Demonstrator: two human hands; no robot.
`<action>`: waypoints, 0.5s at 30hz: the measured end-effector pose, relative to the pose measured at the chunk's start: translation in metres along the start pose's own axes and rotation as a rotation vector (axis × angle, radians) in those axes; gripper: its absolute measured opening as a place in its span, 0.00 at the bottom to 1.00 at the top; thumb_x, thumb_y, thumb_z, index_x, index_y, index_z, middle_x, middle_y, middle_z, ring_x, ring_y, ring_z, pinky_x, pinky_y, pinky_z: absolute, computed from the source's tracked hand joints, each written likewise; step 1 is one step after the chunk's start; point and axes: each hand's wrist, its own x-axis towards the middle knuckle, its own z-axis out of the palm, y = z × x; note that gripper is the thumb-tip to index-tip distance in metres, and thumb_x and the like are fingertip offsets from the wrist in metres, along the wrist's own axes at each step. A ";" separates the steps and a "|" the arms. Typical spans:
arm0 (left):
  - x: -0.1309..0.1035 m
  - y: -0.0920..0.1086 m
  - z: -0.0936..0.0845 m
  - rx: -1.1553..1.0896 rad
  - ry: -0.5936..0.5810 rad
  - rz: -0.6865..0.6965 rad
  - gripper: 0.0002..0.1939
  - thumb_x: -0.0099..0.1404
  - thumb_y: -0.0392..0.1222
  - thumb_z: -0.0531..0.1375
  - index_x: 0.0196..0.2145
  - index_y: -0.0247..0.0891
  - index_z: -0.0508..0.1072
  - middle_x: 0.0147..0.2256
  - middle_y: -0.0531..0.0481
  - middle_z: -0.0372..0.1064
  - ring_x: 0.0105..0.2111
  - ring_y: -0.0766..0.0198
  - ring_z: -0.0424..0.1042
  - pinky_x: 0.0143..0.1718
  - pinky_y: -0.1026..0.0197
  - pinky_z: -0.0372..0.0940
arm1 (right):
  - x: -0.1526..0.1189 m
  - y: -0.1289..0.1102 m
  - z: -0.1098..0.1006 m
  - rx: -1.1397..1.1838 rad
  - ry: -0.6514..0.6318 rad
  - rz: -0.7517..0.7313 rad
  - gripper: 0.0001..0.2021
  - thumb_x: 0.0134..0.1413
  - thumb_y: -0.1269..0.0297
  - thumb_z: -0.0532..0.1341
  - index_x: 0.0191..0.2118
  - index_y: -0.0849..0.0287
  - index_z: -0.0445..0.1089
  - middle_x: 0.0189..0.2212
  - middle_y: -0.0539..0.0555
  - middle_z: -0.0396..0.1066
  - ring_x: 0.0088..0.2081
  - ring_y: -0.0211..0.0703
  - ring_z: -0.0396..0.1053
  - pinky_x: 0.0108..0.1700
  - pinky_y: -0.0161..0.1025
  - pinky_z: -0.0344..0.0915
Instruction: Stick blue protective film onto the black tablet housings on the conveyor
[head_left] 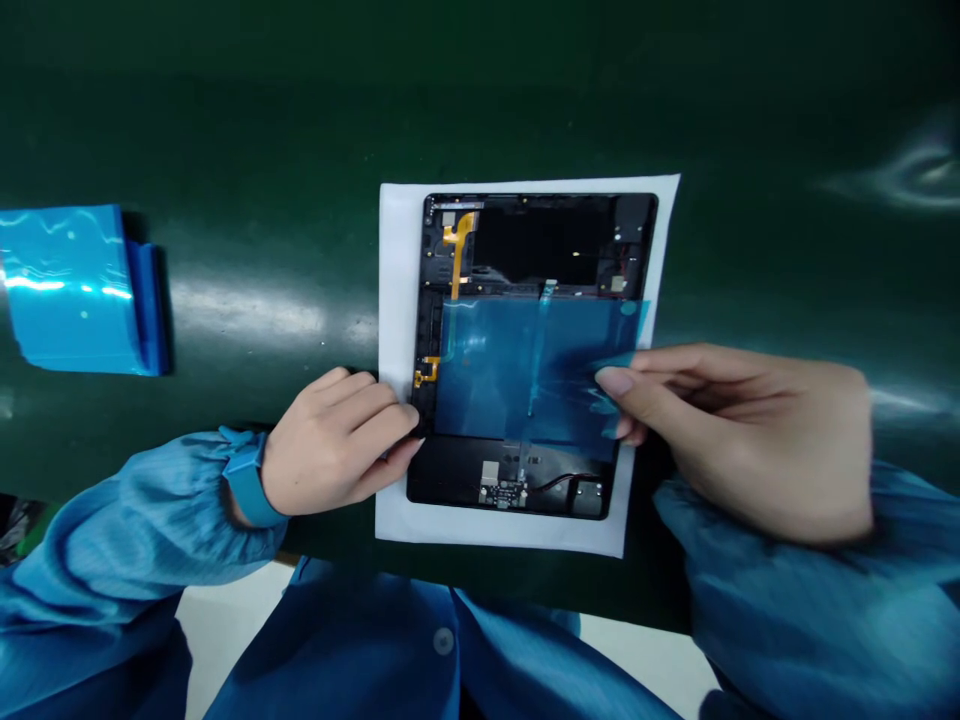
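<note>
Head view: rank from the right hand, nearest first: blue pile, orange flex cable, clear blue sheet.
1. Clear blue sheet: held by the right hand.
2. Orange flex cable: left side of the black device.
3. Blue pile: far left.

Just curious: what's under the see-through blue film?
Through the blue film, an orange ribbon and a narrow strip show; the right hand covers part of the right side. Dark areas are unreadable.
</note>
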 end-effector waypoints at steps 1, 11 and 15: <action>0.000 0.000 0.000 0.002 -0.001 0.001 0.04 0.70 0.39 0.60 0.37 0.35 0.72 0.31 0.49 0.71 0.29 0.61 0.65 0.28 0.58 0.59 | 0.000 0.000 -0.001 0.002 -0.002 0.004 0.07 0.50 0.61 0.74 0.35 0.55 0.81 0.18 0.46 0.74 0.16 0.35 0.69 0.21 0.32 0.74; 0.018 -0.006 -0.020 0.065 -0.067 0.031 0.12 0.73 0.40 0.58 0.49 0.35 0.76 0.39 0.44 0.74 0.36 0.58 0.71 0.34 0.56 0.64 | 0.010 0.009 0.005 0.242 0.300 0.005 0.11 0.57 0.59 0.69 0.40 0.62 0.78 0.16 0.47 0.69 0.14 0.33 0.62 0.15 0.33 0.58; 0.050 -0.010 -0.015 0.185 -0.212 0.133 0.18 0.72 0.36 0.55 0.56 0.42 0.75 0.42 0.44 0.74 0.41 0.54 0.71 0.38 0.54 0.63 | 0.019 0.018 0.006 0.317 0.312 -0.004 0.09 0.57 0.59 0.67 0.36 0.61 0.77 0.16 0.46 0.68 0.14 0.32 0.60 0.15 0.33 0.54</action>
